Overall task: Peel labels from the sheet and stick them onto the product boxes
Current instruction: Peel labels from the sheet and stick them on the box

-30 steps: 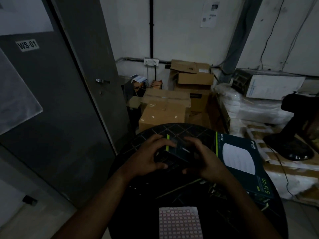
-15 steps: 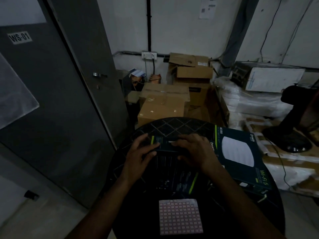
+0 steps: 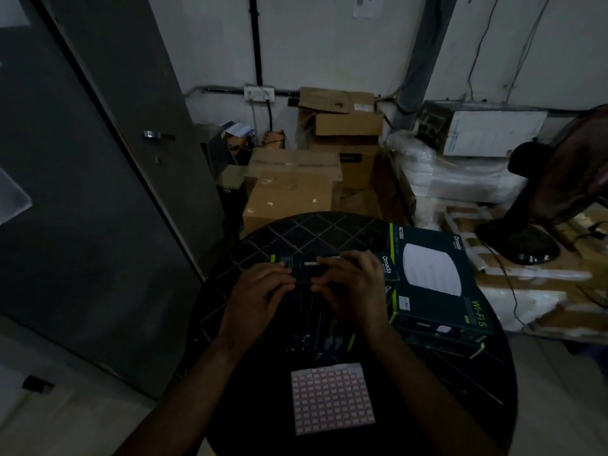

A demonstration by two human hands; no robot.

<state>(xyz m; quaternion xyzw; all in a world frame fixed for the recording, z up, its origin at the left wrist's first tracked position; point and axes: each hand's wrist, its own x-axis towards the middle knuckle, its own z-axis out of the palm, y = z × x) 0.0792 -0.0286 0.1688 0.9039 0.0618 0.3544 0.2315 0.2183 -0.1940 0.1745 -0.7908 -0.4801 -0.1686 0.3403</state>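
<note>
A dark product box (image 3: 316, 337) lies on the round black table (image 3: 296, 235) in front of me. My left hand (image 3: 260, 291) and my right hand (image 3: 352, 284) both hold its far end, fingers curled over the top edge. A small white strip (image 3: 312, 263) shows on that edge between my fingertips. The pink label sheet (image 3: 332, 398) lies flat near the table's front edge, untouched. A stack of two or three dark Omada boxes (image 3: 434, 278) with a white disc printed on top sits at the right of the table.
A grey door (image 3: 98, 192) stands close on the left. Brown cartons (image 3: 292, 189) are piled behind the table. White wrapped bundles (image 3: 454, 179) and a black fan base (image 3: 519, 245) stand to the right.
The box I held up over the table now lies lower and flatter, and both hands have moved to its far edge. The view has tilted down.
</note>
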